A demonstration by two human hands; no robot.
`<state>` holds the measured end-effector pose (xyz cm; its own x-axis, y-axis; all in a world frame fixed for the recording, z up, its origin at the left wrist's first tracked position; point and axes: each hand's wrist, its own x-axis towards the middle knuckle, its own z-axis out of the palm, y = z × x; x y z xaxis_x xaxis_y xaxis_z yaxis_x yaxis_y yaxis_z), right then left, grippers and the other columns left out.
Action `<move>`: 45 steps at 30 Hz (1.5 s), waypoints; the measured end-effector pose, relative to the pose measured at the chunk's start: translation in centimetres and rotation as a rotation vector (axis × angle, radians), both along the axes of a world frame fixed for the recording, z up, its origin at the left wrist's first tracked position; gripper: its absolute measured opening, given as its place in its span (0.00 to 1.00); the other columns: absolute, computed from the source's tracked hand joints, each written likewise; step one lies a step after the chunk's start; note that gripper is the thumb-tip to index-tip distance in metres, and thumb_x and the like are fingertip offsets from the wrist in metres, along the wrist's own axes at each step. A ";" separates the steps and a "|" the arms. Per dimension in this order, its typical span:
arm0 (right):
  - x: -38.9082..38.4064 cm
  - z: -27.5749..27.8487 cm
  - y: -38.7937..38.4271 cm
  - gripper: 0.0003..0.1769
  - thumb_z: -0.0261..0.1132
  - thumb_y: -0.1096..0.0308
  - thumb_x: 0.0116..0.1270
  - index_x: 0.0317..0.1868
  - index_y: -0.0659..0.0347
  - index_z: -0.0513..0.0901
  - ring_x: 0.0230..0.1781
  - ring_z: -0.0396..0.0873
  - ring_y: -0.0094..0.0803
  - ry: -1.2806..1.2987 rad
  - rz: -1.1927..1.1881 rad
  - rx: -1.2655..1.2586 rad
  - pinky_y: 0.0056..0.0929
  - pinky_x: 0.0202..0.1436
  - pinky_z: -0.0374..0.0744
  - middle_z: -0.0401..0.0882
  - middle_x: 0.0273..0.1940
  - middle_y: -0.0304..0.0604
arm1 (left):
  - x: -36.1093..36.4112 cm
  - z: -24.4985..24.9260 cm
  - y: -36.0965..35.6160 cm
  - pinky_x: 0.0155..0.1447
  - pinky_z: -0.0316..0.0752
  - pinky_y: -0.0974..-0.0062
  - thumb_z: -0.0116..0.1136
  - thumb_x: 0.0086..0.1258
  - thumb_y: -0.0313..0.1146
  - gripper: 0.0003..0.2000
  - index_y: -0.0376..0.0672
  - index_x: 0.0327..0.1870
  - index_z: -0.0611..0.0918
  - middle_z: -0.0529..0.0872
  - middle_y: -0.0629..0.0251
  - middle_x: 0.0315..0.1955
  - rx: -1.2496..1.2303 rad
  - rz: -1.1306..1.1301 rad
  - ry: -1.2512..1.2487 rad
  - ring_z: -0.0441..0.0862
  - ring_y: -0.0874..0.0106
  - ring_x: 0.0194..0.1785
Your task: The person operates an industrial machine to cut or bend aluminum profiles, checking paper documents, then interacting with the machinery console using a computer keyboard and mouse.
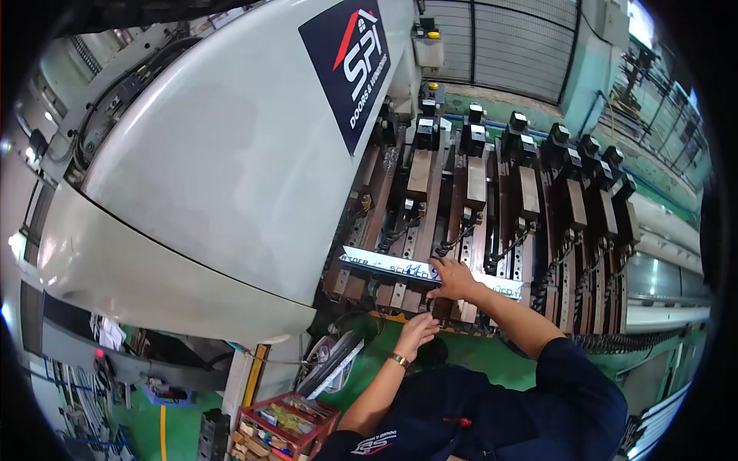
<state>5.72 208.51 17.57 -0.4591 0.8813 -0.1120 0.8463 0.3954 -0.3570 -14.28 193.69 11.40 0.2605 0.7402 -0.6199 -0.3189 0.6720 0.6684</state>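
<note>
The right hand point(455, 278) is laid from above over a long, pale lettered strip point(377, 261), its fingers across the top and its thumb near the edge closest to the body, so it has hold of the piece. The strip lies crosswise over the reddish-brown rails point(565, 296) of a machine, running out to both sides of this hand; dark printed letters and blue handwritten marks show along it. The left hand point(417, 335) is nearer the body, below and to the left of the right one, its fingers loosely bent and the tips at the front edge of the rails; whether it grips anything cannot be told. A wristwatch point(399, 360) circles that wrist. Beyond the hands, pale metal blocks point(477, 178) sit along the rails, with black coiled cables point(550, 265) between them and the strip, and black box-like units point(477, 114) farther back. A wire fence point(507, 46) stands behind those. To the left of both hands bulges a large white cover point(215, 154) bearing a dark sign point(350, 69) with red and white lettering. Below and left of the left hand, a red crate point(319, 430) holds small mixed pieces, and green floor point(384, 353) shows just beside that hand. Well to the right of the right hand are thick whitish tubes point(669, 230).
</note>
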 end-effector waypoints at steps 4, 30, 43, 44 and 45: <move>-0.9 -3.7 -0.8 0.46 0.88 0.52 0.57 0.73 0.54 0.77 0.65 0.87 0.56 -0.049 -0.156 0.106 0.61 0.67 0.81 0.87 0.62 0.51 | -5.2 -1.7 -4.5 0.65 0.86 0.64 0.69 0.87 0.48 0.29 0.41 0.79 0.79 0.92 0.56 0.67 -0.030 -0.048 0.089 0.93 0.65 0.64; 15.1 -5.9 -80.8 0.37 0.84 0.46 0.66 0.70 0.57 0.85 0.64 0.90 0.60 0.393 -1.476 -0.461 0.58 0.65 0.86 0.93 0.60 0.57 | 19.9 -14.1 -18.4 0.40 0.86 0.64 0.65 0.88 0.43 0.17 0.39 0.65 0.86 0.94 0.61 0.47 0.056 -1.406 0.763 0.95 0.62 0.46; 11.3 -5.7 -105.6 0.47 0.84 0.37 0.64 0.74 0.61 0.84 0.69 0.86 0.61 0.767 -2.500 -0.050 0.54 0.71 0.83 0.90 0.66 0.62 | 50.4 -11.7 -39.8 0.45 0.88 0.58 0.65 0.88 0.42 0.20 0.38 0.70 0.84 0.94 0.57 0.53 0.402 -1.718 0.736 0.96 0.60 0.48; 11.3 -6.8 -106.4 0.47 0.84 0.38 0.63 0.74 0.61 0.84 0.69 0.86 0.61 0.766 -2.546 0.003 0.54 0.71 0.83 0.90 0.66 0.62 | 51.9 -12.0 -41.7 0.45 0.88 0.58 0.66 0.88 0.42 0.20 0.38 0.71 0.84 0.94 0.56 0.53 0.413 -1.759 0.779 0.96 0.60 0.48; 11.6 -7.5 -107.5 0.47 0.85 0.38 0.63 0.73 0.62 0.84 0.69 0.86 0.61 0.758 -2.589 0.060 0.53 0.72 0.83 0.90 0.66 0.62 | 53.4 -13.1 -43.2 0.45 0.89 0.57 0.67 0.87 0.41 0.20 0.37 0.70 0.84 0.94 0.55 0.53 0.387 -1.810 0.789 0.96 0.60 0.48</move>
<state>17.33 101.05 10.11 0.7781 -0.4220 -0.4652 -0.6252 -0.4491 -0.6383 39.08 150.53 -1.68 0.5178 0.0826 -0.8515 0.8102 -0.3670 0.4571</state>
